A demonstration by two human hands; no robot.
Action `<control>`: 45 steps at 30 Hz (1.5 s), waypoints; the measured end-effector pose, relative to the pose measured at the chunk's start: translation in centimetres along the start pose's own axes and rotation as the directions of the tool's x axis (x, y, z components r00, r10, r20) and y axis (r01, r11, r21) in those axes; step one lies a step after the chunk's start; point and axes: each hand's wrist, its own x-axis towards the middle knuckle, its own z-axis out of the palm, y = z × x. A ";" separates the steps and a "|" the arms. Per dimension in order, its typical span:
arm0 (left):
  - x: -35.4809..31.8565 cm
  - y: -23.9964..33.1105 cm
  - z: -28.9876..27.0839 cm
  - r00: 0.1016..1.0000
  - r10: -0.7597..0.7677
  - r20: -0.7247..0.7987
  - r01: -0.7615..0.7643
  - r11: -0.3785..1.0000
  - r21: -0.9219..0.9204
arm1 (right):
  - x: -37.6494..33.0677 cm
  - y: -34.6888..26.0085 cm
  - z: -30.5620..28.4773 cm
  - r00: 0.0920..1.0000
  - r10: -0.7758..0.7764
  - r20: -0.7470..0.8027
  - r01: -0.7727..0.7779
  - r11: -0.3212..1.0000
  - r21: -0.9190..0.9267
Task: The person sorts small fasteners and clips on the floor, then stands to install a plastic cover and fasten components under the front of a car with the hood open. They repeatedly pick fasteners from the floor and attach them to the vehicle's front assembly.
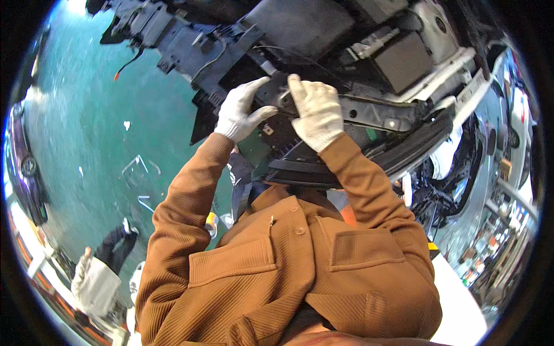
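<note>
Both of my hands wear white knit gloves and meet at the front end of a stripped car. My left hand (245, 109) curves around the left side of a small black part (279, 86), thumb below and fingers above. On the other side of it is my right hand (317, 109), back of the glove up, one finger lying along the part and the others curled over. Those curled fingertips are hidden. A dark metal crossbeam (375, 112) runs right from my right hand. Below it sits a black trim strip (306, 172), close to my body.
A long black plastic assembly (150, 29) with a dangling cable extends to the upper left. Metal frames (137, 165) lie on the green floor (98, 109). Another person (95, 282) is at lower left. A purple car (26, 164) stands at far left, and cluttered shelving (508, 254) at right.
</note>
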 end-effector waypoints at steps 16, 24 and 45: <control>0.3 0.7 -0.1 0.999 -0.040 -0.031 0.042 0.997 0.065 | 0.0 0.0 0.8 1.000 0.014 0.028 -0.014 1.000 0.003; -0.5 2.0 -2.2 0.999 -0.012 -0.041 0.009 0.996 -0.090 | 0.4 0.3 0.3 0.969 -0.204 -0.141 0.216 0.973 0.078; -72.5 23.9 22.8 -0.138 -0.906 0.400 0.791 -0.344 -0.506 | -18.8 -12.0 8.0 0.335 -0.037 0.941 -0.450 0.872 0.194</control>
